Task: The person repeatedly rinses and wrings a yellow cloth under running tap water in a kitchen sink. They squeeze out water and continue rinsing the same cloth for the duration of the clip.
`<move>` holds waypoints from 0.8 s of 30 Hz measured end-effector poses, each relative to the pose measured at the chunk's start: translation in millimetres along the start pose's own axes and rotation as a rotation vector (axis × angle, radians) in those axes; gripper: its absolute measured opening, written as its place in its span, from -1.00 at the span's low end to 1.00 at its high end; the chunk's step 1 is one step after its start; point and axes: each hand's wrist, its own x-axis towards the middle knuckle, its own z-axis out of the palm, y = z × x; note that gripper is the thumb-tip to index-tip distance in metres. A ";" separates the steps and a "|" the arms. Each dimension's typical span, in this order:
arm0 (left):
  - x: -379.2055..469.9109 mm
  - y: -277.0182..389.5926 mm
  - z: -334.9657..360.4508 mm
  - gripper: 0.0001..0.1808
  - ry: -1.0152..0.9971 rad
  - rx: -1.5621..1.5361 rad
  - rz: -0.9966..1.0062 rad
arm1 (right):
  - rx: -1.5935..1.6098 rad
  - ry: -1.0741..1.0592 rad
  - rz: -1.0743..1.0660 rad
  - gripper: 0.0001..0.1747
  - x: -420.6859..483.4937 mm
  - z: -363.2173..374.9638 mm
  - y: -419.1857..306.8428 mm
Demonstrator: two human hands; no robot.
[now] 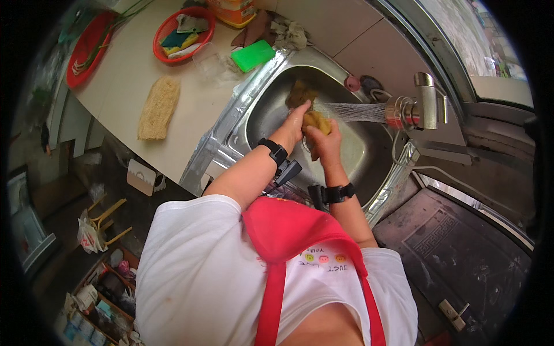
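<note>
Water streams from a metal faucet into the stainless steel sink. My left hand is in the stream over the basin, its thumb beside a soft-looking yellow-brown item. The fingers of my right hand are closed on that item from the near right side. Just beyond my left hand lies a darker brown wet item, perhaps a cloth; whether my left hand grips it is hidden. Both wrists wear black straps with small devices.
On the counter to the left are a beige loofah, a red basket with sponges and cloths, and another red basket. A green box-like item and crumpled cloths sit beside the sink. A cable runs at the right.
</note>
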 end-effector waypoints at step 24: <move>8.7 -9.1 9.7 -0.77 0.092 0.286 0.365 | -0.499 -0.006 -0.144 -0.61 34.4 5.5 27.1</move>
